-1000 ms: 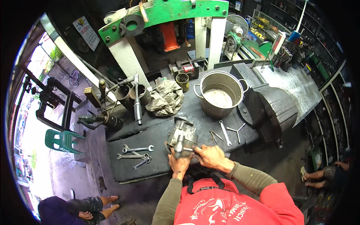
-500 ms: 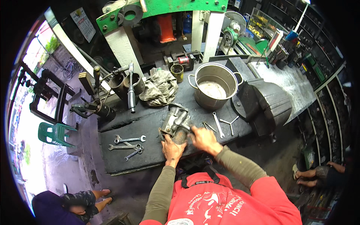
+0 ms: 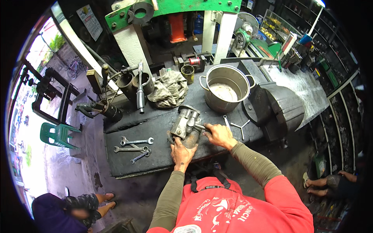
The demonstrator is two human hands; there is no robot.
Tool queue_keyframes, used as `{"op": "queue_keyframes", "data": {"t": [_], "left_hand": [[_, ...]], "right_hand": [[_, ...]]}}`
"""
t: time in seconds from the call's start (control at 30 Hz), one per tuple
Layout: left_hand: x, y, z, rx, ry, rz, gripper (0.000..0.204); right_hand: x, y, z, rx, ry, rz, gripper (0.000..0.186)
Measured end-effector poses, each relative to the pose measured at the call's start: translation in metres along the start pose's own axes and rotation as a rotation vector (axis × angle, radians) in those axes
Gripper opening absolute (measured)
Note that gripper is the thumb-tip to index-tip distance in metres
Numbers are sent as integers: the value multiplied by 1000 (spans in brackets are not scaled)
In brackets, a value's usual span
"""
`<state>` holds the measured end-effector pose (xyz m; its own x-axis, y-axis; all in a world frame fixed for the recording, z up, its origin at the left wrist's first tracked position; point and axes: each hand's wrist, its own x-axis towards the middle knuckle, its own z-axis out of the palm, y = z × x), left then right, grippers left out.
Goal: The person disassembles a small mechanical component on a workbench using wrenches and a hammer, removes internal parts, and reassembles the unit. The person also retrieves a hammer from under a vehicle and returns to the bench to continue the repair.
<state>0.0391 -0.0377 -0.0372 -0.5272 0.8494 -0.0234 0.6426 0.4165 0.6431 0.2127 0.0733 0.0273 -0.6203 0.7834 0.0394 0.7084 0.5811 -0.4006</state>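
Note:
A grey metal housing with a rusty rounded end (image 3: 185, 126) rests on the dark workbench (image 3: 155, 161). Around its near, lower end my left hand (image 3: 182, 153) is closed, holding it on the bench top. My right hand (image 3: 219, 136) is closed on a metal tool (image 3: 200, 127) with a narrow shaft, which reaches the housing's right side; its exact kind is not clear. Several wrenches (image 3: 134, 148) lie left of the housing. Beyond my right hand are another wrench (image 3: 226, 121), partly covered, and a three-armed wrench (image 3: 241, 127).
A large two-handled pot (image 3: 223, 106) stands behind my right hand, beside a black bench vise (image 3: 278, 106). Crumpled cloth (image 3: 167, 91), a small can (image 3: 187, 73) and metal cylinders (image 3: 143, 83) line the back. One person (image 3: 58, 213) sits lower left; another person's legs (image 3: 326, 180) show at right.
My right hand, blurred before, is now sharp and slightly farther right, with the tool's shaft showing. A thin rod seen on the bench earlier is no longer visible. My left hand keeps its hold.

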Motion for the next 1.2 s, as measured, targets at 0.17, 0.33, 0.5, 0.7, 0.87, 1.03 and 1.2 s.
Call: {"op": "queue_keyframes", "data": {"t": [0.17,0.33,0.5,0.7,0.87,1.03,1.2], "left_hand": [[-3,1,2,-50,32,-32,94],[-4,3,4,-36,35,-8,94],[-3,2,6,-35,47,-4,95],[-7,-1,10,-74,170,112,91],[-5,2,10,-4,-2,-22,90],[-8,5,7,-56,38,1,87],[-8,5,6,-57,-5,-29,93]], "right_hand": [[0,2,-1,-132,-300,-235,41],[2,11,-1,-90,-68,-99,47],[1,14,-3,-147,-172,-215,39],[1,15,-3,-9,-219,-291,38],[6,14,-10,-38,-60,-130,37],[5,9,-23,-150,-396,-300,48],[10,9,-24,-71,-156,-97,47]]}}
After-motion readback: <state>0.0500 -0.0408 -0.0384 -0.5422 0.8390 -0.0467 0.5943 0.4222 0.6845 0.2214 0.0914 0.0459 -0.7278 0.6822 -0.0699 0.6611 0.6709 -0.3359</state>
